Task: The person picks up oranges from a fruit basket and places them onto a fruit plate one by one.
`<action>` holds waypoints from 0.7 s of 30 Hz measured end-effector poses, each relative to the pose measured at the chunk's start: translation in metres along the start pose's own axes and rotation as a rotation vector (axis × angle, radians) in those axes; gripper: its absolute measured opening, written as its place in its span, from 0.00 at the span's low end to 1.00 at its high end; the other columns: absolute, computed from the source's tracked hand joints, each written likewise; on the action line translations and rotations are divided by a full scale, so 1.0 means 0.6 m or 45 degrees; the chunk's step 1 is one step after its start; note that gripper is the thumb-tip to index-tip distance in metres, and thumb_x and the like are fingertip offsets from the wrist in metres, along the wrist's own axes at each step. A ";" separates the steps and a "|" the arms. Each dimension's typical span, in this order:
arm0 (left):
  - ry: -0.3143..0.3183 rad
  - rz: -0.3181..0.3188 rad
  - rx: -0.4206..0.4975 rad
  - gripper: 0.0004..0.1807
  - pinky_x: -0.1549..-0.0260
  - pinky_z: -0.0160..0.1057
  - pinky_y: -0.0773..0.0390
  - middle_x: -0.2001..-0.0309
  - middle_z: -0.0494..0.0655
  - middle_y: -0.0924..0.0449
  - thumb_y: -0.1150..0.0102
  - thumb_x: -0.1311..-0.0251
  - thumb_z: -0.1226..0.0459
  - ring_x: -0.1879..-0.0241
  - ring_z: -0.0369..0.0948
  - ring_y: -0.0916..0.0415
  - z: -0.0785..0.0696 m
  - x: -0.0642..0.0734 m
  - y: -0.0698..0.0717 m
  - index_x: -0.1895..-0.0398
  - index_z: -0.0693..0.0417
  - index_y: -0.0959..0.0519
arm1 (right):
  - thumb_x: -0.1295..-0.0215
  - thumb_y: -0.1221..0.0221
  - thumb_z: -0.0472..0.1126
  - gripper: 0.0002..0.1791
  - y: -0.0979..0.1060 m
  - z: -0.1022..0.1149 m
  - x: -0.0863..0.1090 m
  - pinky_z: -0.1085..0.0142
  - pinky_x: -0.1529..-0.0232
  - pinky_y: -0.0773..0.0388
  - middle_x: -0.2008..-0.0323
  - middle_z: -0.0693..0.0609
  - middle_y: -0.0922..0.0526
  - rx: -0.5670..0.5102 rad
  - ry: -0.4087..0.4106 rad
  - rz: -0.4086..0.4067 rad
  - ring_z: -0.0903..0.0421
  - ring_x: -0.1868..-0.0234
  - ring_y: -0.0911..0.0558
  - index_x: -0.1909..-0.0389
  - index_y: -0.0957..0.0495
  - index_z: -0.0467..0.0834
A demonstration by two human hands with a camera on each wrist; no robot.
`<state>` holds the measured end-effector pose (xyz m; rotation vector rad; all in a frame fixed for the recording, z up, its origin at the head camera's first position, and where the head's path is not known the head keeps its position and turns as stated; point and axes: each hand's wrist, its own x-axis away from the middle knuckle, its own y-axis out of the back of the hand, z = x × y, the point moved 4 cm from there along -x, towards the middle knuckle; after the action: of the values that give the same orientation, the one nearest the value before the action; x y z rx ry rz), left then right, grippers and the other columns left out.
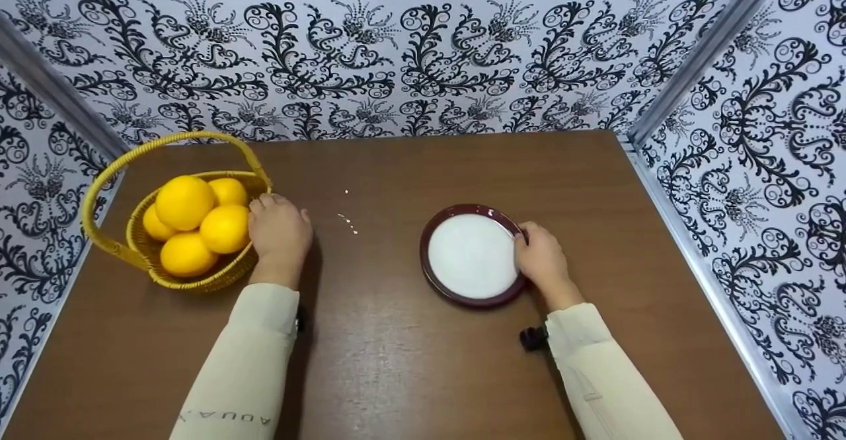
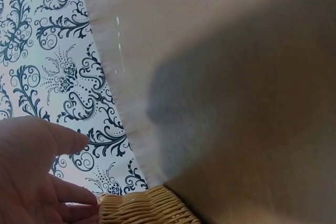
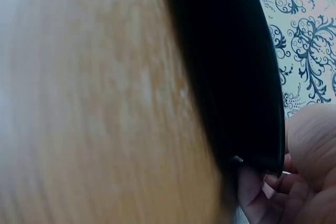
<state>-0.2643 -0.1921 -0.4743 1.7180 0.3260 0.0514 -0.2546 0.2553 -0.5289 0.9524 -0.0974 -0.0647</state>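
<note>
At the left of the head view stands a yellow wicker basket point(image 1: 221, 279) with a tall arched handle, holding several oranges point(image 1: 186, 202). My left hand point(image 1: 281, 232) lies at its right rim, fingertips beside the nearest orange point(image 1: 226, 228). The left wrist view shows that hand's thumb extended away from the wicker wall point(image 2: 142, 207), fingers loosely bent at the rim. My right hand point(image 1: 545, 258) grips the right edge of a round plate point(image 1: 472, 255) with a dark red rim and white centre. In the right wrist view the plate's dark side point(image 3: 231, 72) shows, with fingers under its edge.
Both hands work over a brown wooden table point(image 1: 370, 334). Small pale marks point(image 1: 348, 222) dot its surface between basket and plate. Patterned black-and-white walls point(image 1: 423, 50) stand at the back and both sides, with metal strips point(image 1: 714, 50) at the corners.
</note>
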 end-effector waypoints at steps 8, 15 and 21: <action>-0.004 0.005 -0.070 0.19 0.43 0.58 0.25 0.50 0.74 0.26 0.63 0.28 0.76 0.48 0.65 0.28 -0.001 -0.009 0.011 0.45 0.84 0.27 | 0.23 0.50 0.43 0.20 -0.001 -0.004 -0.003 0.43 0.38 0.23 0.42 0.36 0.16 -0.077 -0.005 -0.025 0.38 0.41 0.18 0.39 0.21 0.37; 0.042 0.052 -0.054 0.18 0.47 0.58 0.21 0.52 0.75 0.24 0.61 0.28 0.77 0.50 0.65 0.24 0.002 -0.016 0.024 0.49 0.81 0.21 | 0.23 0.49 0.44 0.21 -0.003 -0.006 -0.002 0.44 0.37 0.23 0.42 0.36 0.16 -0.112 -0.005 -0.009 0.38 0.40 0.18 0.37 0.22 0.37; 0.074 0.046 -0.063 0.17 0.50 0.57 0.19 0.52 0.74 0.24 0.59 0.27 0.77 0.51 0.63 0.23 0.001 -0.016 0.025 0.48 0.81 0.21 | 0.23 0.49 0.44 0.21 -0.002 -0.008 -0.001 0.44 0.38 0.23 0.43 0.36 0.16 -0.130 -0.003 -0.021 0.39 0.41 0.18 0.38 0.21 0.38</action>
<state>-0.2706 -0.1970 -0.4586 1.6753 0.3342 0.1351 -0.2548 0.2588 -0.5326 0.8511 -0.0878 -0.0852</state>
